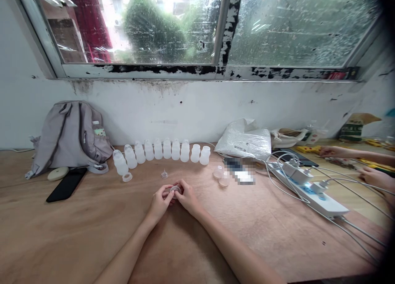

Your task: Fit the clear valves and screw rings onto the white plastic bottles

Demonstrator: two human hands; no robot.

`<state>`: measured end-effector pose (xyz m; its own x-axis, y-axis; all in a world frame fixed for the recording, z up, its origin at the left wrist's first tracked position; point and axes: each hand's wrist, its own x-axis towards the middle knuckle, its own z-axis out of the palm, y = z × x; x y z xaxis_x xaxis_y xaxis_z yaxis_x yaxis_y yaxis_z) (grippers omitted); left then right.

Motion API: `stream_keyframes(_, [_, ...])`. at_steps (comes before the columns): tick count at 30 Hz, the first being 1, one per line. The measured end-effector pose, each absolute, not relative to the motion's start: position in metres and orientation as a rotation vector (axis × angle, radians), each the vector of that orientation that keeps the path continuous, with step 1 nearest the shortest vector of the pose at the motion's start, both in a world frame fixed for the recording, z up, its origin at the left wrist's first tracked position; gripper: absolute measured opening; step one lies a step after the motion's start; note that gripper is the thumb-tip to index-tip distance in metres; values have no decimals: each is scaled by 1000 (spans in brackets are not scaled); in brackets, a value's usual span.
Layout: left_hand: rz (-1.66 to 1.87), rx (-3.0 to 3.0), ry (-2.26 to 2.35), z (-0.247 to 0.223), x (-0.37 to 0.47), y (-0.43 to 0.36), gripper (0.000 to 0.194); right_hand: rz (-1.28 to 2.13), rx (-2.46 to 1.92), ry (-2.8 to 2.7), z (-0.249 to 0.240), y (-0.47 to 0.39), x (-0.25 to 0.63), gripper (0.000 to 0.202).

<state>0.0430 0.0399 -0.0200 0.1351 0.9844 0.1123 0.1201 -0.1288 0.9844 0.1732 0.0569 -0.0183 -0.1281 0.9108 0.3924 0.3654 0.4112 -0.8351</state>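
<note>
My left hand and my right hand meet over the table, fingers closed round a small clear bottle ring. Both thumbs press on its upper side, and the fingers hide part of it. Just beyond the hands a clear bottle nipple stands on the wood, its tip upward. Farther back, several frosted baby bottles form a curved row along the wall. Another ring lies before the leftmost bottle. To the right are two translucent domed caps, side by side.
At left, a grey backpack sits behind a black phone and a round pale object. A silvery plastic bag leans on the wall. Cables trail from a white power strip; another person's hands are beyond it.
</note>
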Motion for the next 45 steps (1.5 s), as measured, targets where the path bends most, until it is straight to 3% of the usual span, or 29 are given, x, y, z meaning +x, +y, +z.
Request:
stream_keyframes(13, [1190,1752,1268,-20,41,35,24,719,-1201,-1725,-19,62,174,18])
stream_keyframes(28, [1071,2106,1519,-19,39,31,27,643,-1201,-1814,-23,64,172,19])
stream_keyframes(33, [1165,1834,1365,-15,43,30,31,542,-1157,-1740,-27,66,176,14])
stream_keyframes(38, [1269,1431,1277,-19,45,41,56,536,-1181,-1651,-27,66,177,8])
stream_keyframes(45, [1246,1481,1173,-24,37,49,39,606,-1076,-1808,-27,63,175,13])
